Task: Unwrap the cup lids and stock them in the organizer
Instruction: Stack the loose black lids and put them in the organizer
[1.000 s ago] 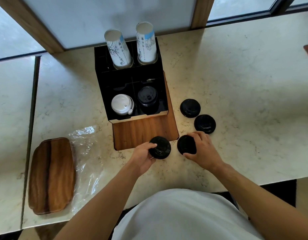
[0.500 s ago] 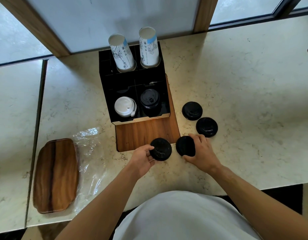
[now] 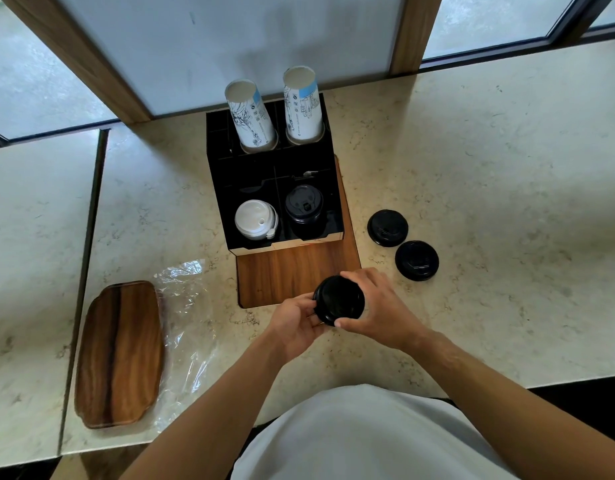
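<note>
So you've got both hands together on a black lid (image 3: 339, 304) right at the near edge of the wooden base (image 3: 292, 275): your left hand (image 3: 295, 327) cups it from the left with the fingers curled under its rim, and your right hand (image 3: 378, 306) wraps it from the right, fingers over the far edge and thumb along the near side. It could be two lids stacked rather than one, hard to tell since your fingers cover the rim. Two more black lids (image 3: 387, 227) (image 3: 417, 260) lie flat on the marble counter (image 3: 489, 188) to the right of the base, just beside each other and well clear of your hands. The black organizer (image 3: 230, 174) sits on the far part of the base; its front right compartment holds a stack of black lids (image 3: 304, 209), the front left one holds white lids (image 3: 256, 220), and two stacks of paper cups (image 3: 252, 119) (image 3: 302, 105) stand upside down in the back slots, leaning a bit left. Off to your left the crumpled clear wrapper (image 3: 188, 327) lies on the counter, tucked partly under a wooden tray (image 3: 119, 355).
</note>
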